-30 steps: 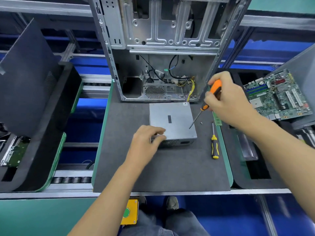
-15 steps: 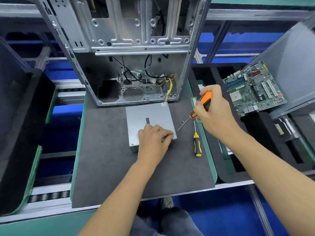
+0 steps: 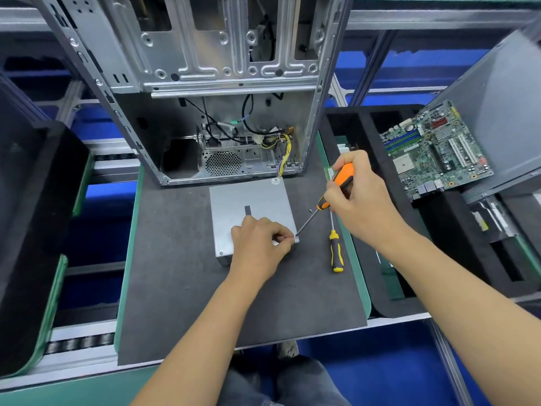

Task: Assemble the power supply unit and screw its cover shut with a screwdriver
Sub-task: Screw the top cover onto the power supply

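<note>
The grey power supply unit (image 3: 248, 200) lies flat on the dark mat (image 3: 181, 273), its cover on top. My left hand (image 3: 260, 244) rests on its near right corner, fingers curled as if pinching something small at that corner; what it pinches is too small to tell. My right hand (image 3: 360, 200) grips an orange-handled screwdriver (image 3: 336, 186), whose tip touches the unit's near right corner beside my left fingertips. A loose screw (image 3: 311, 210) lies on the mat just right of the unit.
A second screwdriver with a yellow-black handle (image 3: 335, 253) lies on the mat to the right. An open computer case (image 3: 210, 83) stands behind the unit. A motherboard (image 3: 436, 150) leans at the right above black foam trays (image 3: 439, 244). Another black tray (image 3: 35, 215) sits left.
My left hand slid from the unit's front edge to its near right corner. The screwdriver tip came down from beside the unit onto that corner. The camera view shifted.
</note>
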Motion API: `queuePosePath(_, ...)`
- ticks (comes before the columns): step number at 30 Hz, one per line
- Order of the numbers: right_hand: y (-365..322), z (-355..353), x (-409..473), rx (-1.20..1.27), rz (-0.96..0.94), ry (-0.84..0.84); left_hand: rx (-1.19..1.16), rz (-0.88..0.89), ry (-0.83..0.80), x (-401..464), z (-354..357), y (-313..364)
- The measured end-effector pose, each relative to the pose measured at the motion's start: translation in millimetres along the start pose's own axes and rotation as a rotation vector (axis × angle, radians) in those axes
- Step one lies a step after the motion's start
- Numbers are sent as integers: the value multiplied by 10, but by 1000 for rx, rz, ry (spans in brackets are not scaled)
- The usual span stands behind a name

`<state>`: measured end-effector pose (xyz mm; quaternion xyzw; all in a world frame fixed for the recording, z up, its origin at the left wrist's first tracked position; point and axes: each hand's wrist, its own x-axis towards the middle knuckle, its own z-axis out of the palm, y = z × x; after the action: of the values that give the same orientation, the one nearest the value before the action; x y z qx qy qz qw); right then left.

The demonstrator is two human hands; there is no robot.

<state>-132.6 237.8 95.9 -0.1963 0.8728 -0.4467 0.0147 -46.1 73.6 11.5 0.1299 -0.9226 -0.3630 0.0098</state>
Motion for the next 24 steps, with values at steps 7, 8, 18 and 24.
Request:
queuePosePath(7,26,22,-30,21,-25,-22,-15,-60,-86,62,-51,23)
queuePosePath(8,23,28,-35,25,-28,-25,-18,-66,-93,66,-54,26)
queuePosePath(18,42,45,-99,24,-17,-29,-56,-38,-91,41,-65,25)
queuePosePath(24,11,49,-130,41,-69,-64,-1,22,-40,-9,-27,-11)
